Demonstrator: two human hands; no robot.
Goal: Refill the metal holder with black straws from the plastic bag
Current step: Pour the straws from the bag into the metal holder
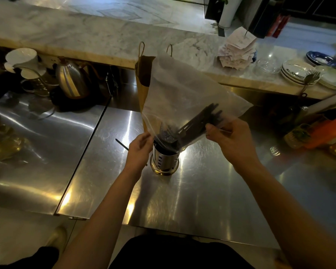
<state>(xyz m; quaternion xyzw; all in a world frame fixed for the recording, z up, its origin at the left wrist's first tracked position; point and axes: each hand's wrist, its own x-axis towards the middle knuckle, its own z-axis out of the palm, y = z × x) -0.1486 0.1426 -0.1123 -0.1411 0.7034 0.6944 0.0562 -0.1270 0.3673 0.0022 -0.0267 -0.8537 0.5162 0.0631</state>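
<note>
On the steel surface the metal holder stands under the plastic bag, both hands' fingers pinching it, black straws slanting down-left from the right hand toward the left hand

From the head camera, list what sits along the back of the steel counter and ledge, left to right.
White paper filter cone → metal kettle → brown paper bag → spiked stack of receipts → clear glass dish → stacked white plates.
</note>
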